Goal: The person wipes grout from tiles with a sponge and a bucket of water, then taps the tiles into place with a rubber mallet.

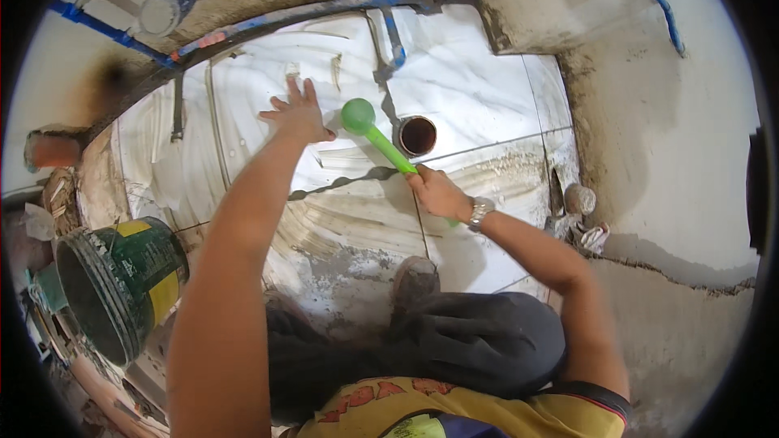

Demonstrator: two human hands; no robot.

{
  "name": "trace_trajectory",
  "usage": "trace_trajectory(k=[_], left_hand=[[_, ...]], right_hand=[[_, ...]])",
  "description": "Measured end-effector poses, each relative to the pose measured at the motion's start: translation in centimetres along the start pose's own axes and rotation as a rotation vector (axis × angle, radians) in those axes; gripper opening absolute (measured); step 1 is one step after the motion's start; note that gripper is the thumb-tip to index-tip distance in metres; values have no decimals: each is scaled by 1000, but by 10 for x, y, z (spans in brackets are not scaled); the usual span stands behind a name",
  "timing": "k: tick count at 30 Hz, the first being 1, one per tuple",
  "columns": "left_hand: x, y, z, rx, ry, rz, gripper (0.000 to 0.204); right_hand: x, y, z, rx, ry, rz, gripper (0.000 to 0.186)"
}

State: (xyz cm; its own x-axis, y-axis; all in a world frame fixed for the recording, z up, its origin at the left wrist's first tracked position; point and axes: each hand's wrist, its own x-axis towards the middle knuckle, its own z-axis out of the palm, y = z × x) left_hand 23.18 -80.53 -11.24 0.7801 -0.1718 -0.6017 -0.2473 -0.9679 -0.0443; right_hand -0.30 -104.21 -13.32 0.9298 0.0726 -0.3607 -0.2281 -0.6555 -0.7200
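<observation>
Our right hand [441,194] grips the green mallet [385,144] low, likely for leverage, left hand [299,120] splayed open over white tile [471,57].

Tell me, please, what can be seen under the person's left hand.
Smeared white tile shows around the left hand and between its spread fingers; the hand hides whatever is directly beneath it.

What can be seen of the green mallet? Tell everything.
The mallet has a rounded, muted green head and a brighter green handle; it looks like rubber or plastic. The right hand grips the handle, whose butt shows past the fist. The mallet slants with its head forward and to the left, above or on the pale tiles, beside a round pipe opening. The left hand is spread near the head, apparently not touching it.
</observation>
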Motion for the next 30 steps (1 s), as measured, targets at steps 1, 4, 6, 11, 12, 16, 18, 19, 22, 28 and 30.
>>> trace_trajectory(k=[1,4,6,11,12,16,18,19,22,28,30], left_hand=[[-1,3,2,-8,10,-9,142],[-4,-23,7,-56,37,-52,143],[-6,-10,8,-100,57,-75,140],[-12,-10,7,-226,14,-124,138],[-13,-13,9,-284,11,-119,138],[-9,-30,25,-327,84,-118,138],[-10,-17,21,-354,84,-108,138],[-10,-14,20,-354,103,-79,137],[-3,-22,26,-385,117,-125,136],[-3,-26,34,-395,84,-122,134],[-2,-18,27,-394,106,-110,134]], right_hand=[[8,16,-1,-178,-10,-99,46],[31,-5,-30,-309,-216,-160,46],[37,12,-42,-320,-154,-148,44],[21,-23,-17,-82,13,-67,43],[27,-24,-12,-70,69,-90,42],[63,-43,-3,-152,261,-414,35],[70,-35,-7,-100,254,-289,31],[75,-32,-6,-42,282,-159,28],[89,-30,22,147,226,-161,31],[81,-29,27,224,224,-94,37],[84,-1,25,60,250,-94,41]])
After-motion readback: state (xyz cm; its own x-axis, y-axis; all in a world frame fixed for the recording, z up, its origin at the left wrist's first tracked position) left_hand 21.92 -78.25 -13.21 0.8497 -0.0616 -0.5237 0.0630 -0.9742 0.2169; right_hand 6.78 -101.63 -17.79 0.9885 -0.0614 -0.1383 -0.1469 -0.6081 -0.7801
